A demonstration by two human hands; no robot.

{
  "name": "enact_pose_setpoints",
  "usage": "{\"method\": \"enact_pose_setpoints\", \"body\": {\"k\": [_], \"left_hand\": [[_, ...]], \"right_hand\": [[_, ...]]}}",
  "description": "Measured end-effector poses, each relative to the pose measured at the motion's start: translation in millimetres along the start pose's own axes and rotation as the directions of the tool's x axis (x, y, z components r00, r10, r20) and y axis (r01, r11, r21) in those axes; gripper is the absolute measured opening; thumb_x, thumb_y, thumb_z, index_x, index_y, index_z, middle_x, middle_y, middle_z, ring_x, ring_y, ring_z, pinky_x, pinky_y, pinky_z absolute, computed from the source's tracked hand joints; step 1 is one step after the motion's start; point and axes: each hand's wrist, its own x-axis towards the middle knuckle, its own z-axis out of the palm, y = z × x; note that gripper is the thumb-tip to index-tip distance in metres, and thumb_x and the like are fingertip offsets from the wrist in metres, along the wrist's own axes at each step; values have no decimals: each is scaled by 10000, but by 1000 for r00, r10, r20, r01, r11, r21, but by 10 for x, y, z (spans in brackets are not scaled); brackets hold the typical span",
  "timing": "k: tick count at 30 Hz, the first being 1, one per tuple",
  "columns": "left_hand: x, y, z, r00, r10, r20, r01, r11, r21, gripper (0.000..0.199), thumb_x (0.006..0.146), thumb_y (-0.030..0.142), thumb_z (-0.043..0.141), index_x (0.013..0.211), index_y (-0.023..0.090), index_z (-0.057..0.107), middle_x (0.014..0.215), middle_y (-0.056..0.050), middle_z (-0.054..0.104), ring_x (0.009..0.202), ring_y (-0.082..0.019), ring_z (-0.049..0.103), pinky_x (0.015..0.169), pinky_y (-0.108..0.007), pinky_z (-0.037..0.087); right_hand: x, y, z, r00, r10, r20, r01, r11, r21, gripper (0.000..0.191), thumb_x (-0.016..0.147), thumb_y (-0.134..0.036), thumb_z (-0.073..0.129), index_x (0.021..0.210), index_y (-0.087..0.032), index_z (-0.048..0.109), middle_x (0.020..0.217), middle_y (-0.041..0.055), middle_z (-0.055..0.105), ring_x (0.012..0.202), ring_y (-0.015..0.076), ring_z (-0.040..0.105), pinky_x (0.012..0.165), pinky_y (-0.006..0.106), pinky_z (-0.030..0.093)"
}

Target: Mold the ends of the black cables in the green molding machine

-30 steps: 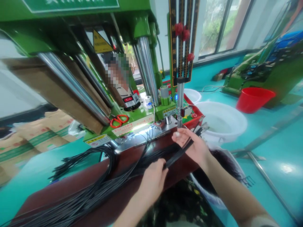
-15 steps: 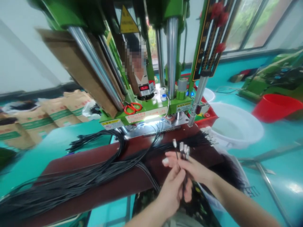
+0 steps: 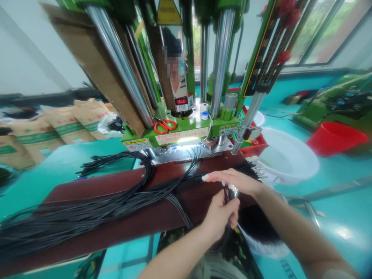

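Observation:
My left hand [image 3: 219,217] is closed around a small bunch of black cables, whose silvery metal connectors [image 3: 233,191] stick up above the fist. Over those connector tips lies my right hand [image 3: 232,179], palm down with fingers stretched out flat to the left; it seems to touch the tips, though the palm hides the contact. Behind the hands, a long bundle of black cables [image 3: 116,207] runs across the brown work surface [image 3: 162,221]. Light-coloured ends of more cables [image 3: 255,170] lie at its right edge.
A green press [image 3: 186,126] with steel columns stands directly ahead, orange-handled scissors [image 3: 165,126] on its plate. To the right are a white tub [image 3: 290,155] and a red bucket [image 3: 337,139]. Brown paper sacks [image 3: 61,124] stand at the left. A lined container [image 3: 267,246] sits below my right forearm.
My right hand has come off the cables and risen, its fingers now flat over the connectors. My left hand still grips the bunch, slightly higher. The view has shifted a little.

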Motion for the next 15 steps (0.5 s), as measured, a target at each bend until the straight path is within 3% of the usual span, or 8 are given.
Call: {"method": "enact_pose_setpoints", "body": {"k": [5, 9, 12, 15], "left_hand": [[34, 2, -28, 994, 104, -45, -94, 978, 187, 269, 779, 421, 511, 768, 174, 403, 478, 66, 474, 303, -59, 409, 284, -158, 305], [24, 18, -65, 988, 153, -13, -140, 934, 328, 289, 844, 445, 381, 838, 163, 439, 427, 73, 450, 283, -59, 392, 272, -144, 300], [51, 16, -79, 991, 131, 14, -129, 942, 309, 323, 844, 471, 370, 839, 158, 449, 445, 64, 462, 286, -56, 392, 275, -147, 311], [89, 18, -78, 996, 89, -4, -87, 985, 151, 319, 815, 469, 438, 806, 150, 446, 486, 44, 496, 317, -63, 425, 298, -162, 338]], "right_hand": [[-4, 169, -6, 990, 61, -130, -50, 995, 89, 309, 853, -356, 457, 1025, -203, 664, 1152, 47, 611, 1140, 212, 489, 1043, 407, 245], [-44, 304, -2, 985, 118, -128, -67, 934, 350, 308, 836, -335, 497, 1036, -157, 649, 1084, 102, 643, 1094, 250, 528, 946, 423, 376], [-68, 316, 10, 982, 164, -93, -119, 921, 371, 327, 864, -344, 456, 1107, -178, 599, 1072, 107, 649, 1072, 245, 547, 809, 365, 477], [-77, 275, 4, 983, 157, -96, -131, 963, 234, 334, 877, -366, 433, 1108, -191, 599, 1092, 92, 642, 1063, 203, 554, 821, 295, 476]]}}
